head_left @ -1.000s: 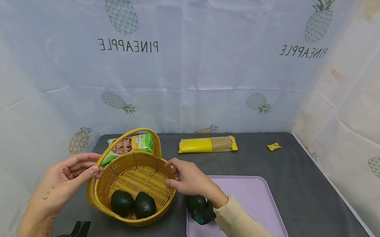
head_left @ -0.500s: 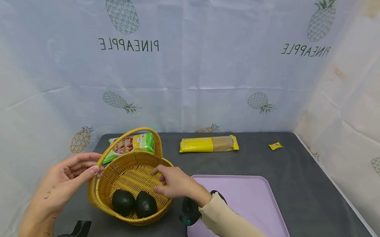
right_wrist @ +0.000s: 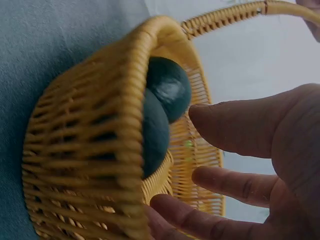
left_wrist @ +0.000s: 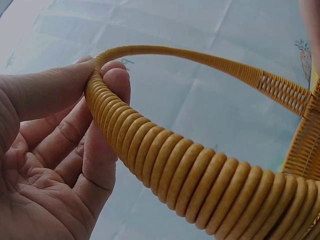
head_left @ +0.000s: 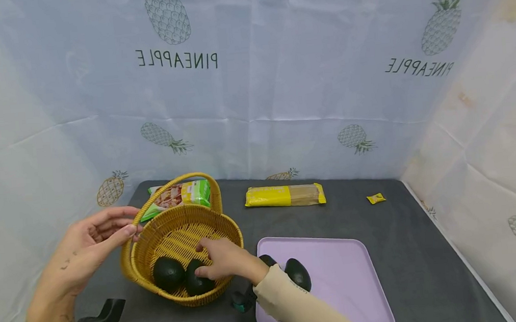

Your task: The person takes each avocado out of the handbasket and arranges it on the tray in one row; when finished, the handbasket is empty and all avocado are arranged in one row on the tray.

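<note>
My left hand pinches the wrapped handle of the yellow woven basket between thumb and fingers. The handle shows close up in the left wrist view. Two dark green avocados lie side by side in the basket, a left avocado and a right avocado. Over the basket's right side, my right hand has its thumb and fingers spread, holding nothing. Its thumb overlaps the right avocado in the head view; in the right wrist view the thumb tip is right by an avocado.
A lilac tray lies right of the basket, bearing another avocado partly behind the sleeve. Behind stand a green food packet and a long yellow packet. A small yellow wrapped piece lies at the right back.
My right hand has moved left from the basket's right rim to over the avocados inside. The avocado on the tray has come into view behind the sleeve. My left hand stays on the handle.
</note>
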`<state>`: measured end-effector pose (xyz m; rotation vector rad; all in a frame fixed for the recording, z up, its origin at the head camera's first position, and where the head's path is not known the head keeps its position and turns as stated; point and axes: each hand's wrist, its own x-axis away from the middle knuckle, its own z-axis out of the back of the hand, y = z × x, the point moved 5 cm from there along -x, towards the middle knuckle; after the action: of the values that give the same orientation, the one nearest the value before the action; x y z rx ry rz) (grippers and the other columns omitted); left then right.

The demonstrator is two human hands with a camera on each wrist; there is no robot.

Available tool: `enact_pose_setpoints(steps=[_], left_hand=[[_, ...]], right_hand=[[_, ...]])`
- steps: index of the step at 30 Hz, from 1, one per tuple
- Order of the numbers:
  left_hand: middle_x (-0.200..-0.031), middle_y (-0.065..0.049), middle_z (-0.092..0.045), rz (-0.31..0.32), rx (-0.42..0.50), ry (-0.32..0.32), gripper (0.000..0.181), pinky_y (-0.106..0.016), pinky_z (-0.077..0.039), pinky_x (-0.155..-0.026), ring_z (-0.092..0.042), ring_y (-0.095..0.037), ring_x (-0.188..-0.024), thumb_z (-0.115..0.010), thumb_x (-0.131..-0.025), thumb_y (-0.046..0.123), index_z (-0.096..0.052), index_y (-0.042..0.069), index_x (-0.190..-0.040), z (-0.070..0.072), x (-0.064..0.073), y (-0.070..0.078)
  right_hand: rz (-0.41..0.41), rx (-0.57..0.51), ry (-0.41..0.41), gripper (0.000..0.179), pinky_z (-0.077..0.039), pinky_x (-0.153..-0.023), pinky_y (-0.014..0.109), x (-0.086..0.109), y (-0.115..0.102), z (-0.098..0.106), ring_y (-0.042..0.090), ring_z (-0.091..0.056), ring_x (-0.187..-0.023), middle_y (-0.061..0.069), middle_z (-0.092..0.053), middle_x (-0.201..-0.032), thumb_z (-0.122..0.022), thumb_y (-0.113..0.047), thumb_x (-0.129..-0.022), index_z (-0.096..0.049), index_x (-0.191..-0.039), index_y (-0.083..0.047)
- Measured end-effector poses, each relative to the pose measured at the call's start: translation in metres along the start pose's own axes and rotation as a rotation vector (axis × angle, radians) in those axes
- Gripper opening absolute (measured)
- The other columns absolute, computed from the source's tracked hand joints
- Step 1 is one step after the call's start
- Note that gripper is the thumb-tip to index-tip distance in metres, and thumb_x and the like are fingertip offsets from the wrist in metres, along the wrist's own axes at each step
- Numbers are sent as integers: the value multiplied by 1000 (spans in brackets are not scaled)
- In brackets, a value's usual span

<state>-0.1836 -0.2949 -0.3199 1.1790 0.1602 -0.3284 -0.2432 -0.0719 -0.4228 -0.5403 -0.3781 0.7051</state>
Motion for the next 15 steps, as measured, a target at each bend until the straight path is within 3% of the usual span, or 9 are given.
enact_pose_setpoints(steps=[6, 15], left_hand=[[-102, 1, -75, -12, 24, 4, 30, -24, -63, -77, -73, -12, -89, -59, -101, -1, -60, 2, -131, 0, -1, 0], [-103, 1, -75, -4, 52, -2, 30, -24, -63, -78, -73, -12, -90, -59, -101, -1, -59, 0, -131, 0, -1, -1]], right_hand=[[-25, 52, -7, 46, -51, -73, 19, -2, -4, -10, 5, -57, -85, -2, -68, -109, -75, -33, -92, -61, -132, -16], [-29, 122, -22, 49, -52, -77, 17, -6, -6, -20, 5, -62, -94, -4, -69, -112, -77, -39, -91, -61, -132, -17]])
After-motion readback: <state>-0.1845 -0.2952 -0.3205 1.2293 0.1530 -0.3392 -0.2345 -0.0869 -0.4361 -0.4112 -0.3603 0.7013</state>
